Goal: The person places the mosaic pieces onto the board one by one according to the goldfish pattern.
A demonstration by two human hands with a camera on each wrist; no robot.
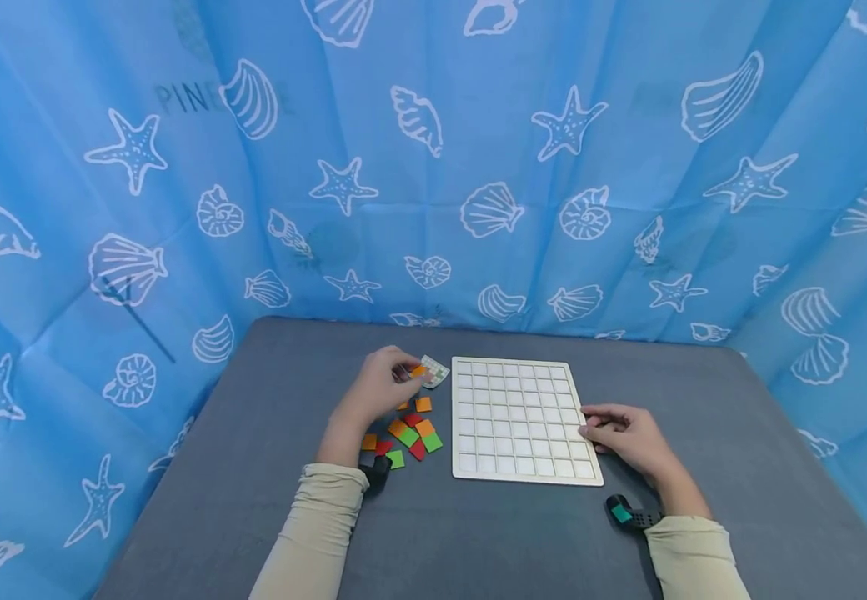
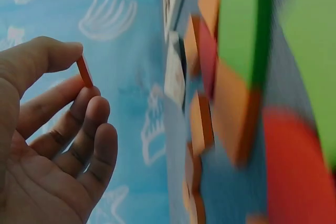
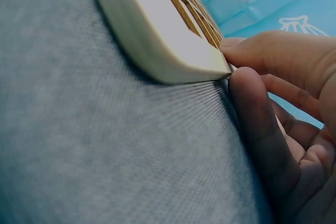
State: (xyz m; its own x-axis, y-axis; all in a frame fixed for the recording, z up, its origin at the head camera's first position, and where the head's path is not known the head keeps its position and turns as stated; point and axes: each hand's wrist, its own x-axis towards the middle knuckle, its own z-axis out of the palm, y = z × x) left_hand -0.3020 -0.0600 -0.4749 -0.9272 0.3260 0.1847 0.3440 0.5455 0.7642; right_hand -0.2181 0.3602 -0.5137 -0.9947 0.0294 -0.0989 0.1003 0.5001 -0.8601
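Btwn L hand (image 1: 379,385) w/ orange tile (image 1: 418,372) & R hand (image 1: 632,437), board (image 1: 510,423).

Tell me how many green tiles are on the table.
3: one green tile lowest in the head view, another nearest the white board, a third between them, slightly farther back. Others may be hidden.

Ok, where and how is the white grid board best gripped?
Probably by its right edge, coming from the right: the board lies flat with a straight, thin rim, the right hand touches that side, and loose tiles lie off the left.
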